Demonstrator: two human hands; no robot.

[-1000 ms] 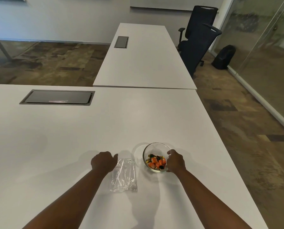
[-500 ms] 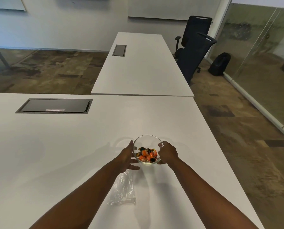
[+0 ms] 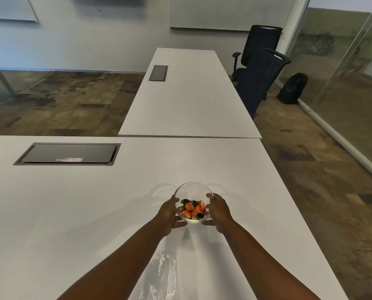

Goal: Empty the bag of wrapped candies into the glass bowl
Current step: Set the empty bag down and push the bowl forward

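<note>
Nearest to the person, the clear plastic bag (image 3: 159,282) lay flat on the white table (image 3: 72,224) between the two forearms; it looked empty, though its lower part was cut off by the frame. A little farther, the left hand (image 3: 169,215) and the right hand (image 3: 218,212) cupped the glass bowl (image 3: 192,191) from both sides, with the fingers spread against its wall and under its base. Both hands were grasping the bowl. I could not tell if it rested on the table or was slightly lifted. Inside it sat the wrapped candies (image 3: 192,208), mostly orange with some dark and golden ones, in a small heap at the bottom.

In my judgement the pouring was already done, and the step in hand was only to place or adjust the bowl. The next move probably called for setting it down gently and letting go, with the bowl kept level so nothing spills.

Beyond the bowl, a dark cable hatch (image 3: 69,153) was set in the tabletop, then came a second table (image 3: 191,96) and two black office chairs (image 3: 258,68).
</note>
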